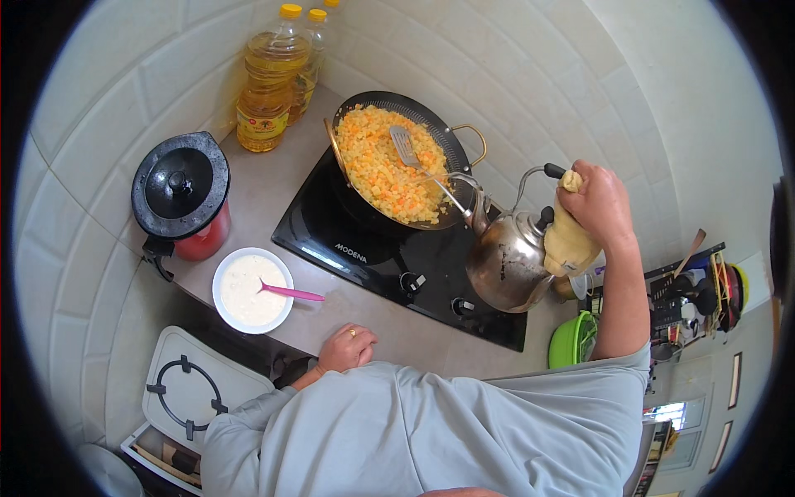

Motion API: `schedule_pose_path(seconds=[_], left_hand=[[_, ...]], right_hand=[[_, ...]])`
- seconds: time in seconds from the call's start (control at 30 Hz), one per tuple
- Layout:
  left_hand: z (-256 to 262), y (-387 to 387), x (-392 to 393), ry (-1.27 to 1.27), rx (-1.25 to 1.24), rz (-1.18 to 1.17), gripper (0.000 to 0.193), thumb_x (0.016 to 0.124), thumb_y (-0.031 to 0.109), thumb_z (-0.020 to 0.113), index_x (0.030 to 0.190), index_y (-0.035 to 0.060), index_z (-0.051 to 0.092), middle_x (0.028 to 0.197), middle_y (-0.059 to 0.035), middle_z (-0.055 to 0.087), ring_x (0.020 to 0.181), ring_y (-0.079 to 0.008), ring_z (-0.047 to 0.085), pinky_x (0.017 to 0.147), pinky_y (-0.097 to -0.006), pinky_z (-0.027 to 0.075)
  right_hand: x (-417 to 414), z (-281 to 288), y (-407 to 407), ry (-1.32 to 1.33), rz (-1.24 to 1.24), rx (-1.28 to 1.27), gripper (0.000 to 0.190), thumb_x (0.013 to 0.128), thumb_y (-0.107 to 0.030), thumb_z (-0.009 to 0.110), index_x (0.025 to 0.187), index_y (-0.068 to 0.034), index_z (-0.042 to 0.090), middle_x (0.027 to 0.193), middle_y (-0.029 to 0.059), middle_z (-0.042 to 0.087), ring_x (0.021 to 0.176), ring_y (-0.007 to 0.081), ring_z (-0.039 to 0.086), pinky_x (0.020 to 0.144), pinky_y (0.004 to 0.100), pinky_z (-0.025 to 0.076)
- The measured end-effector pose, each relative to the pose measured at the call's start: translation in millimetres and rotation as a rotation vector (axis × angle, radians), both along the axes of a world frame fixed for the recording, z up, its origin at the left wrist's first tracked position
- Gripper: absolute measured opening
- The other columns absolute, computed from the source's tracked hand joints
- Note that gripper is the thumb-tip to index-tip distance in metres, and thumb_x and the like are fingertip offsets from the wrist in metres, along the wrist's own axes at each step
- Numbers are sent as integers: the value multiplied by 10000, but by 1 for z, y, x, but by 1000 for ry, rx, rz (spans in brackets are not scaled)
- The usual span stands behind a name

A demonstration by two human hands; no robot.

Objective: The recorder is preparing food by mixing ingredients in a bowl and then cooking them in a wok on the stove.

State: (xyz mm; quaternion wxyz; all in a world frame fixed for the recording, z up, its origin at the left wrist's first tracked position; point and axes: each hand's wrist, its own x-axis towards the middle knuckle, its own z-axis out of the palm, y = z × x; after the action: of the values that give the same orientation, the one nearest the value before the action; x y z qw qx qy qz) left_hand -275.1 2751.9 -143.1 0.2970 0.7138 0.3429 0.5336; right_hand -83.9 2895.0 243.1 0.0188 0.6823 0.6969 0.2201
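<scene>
My right hand [599, 202] grips the handle of a metal kettle [512, 261] through a yellow cloth [568, 239]. The kettle is tilted over the hob, its spout at the rim of a black wok [456, 146], and a thin stream of water seems to run from the spout into it. Diced orange and yellow vegetables [385, 180] fill the wok, with a slotted metal spatula [405, 146] resting in them. My left hand [348, 348], wearing a ring, rests with curled fingers at the counter's front edge. Near it stands a white bowl [239, 310] of creamy liquid with a pink spoon [292, 292].
Oil bottles [267, 93] stand behind, against the tiled wall. A red, black-lidded container [202, 239] is at the left. The black hob [335, 217] lies under the wok. A green basin [565, 341] and a utensil rack [667, 310] are at the right.
</scene>
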Motion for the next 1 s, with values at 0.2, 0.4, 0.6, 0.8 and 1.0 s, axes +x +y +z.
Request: schedule_pose_path(seconds=[0.2,0.4,0.6,0.8,1.0], left_hand=[[-1,0,0,13,-24,-5,174,641,-21,621,804,37,601,788,-86,609,753,-268,591,687,-350,498],[-5,0,0,21,-6,-3,163,640,-10,625,794,44,609,790,-86,612,767,-270,598,699,-352,501],[-3,0,0,11,-24,2,169,640,-11,622,799,48,617,790,-86,612,769,-270,600,705,-353,502],[-1,1,0,19,-21,14,171,638,-15,618,796,49,615,787,-86,611,758,-267,599,687,-354,502],[-4,0,1,9,-10,25,169,636,-18,619,790,51,612,778,-90,604,737,-267,594,676,-354,499]], right_hand=[[1,0,0,-34,13,-17,176,707,-167,634,775,-10,598,728,190,624,761,382,607,679,443,479],[-1,0,0,-57,2,-35,170,708,-163,632,777,-12,592,730,188,626,763,381,607,681,445,480],[0,0,1,-61,-1,-45,167,704,-164,634,769,-16,589,733,188,626,769,383,606,686,449,480],[6,-4,3,-87,24,-53,189,698,-174,644,767,-10,582,717,195,612,756,391,600,678,451,472],[7,-5,4,-82,42,-60,211,694,-183,658,765,-1,578,693,198,599,740,394,595,661,449,463]])
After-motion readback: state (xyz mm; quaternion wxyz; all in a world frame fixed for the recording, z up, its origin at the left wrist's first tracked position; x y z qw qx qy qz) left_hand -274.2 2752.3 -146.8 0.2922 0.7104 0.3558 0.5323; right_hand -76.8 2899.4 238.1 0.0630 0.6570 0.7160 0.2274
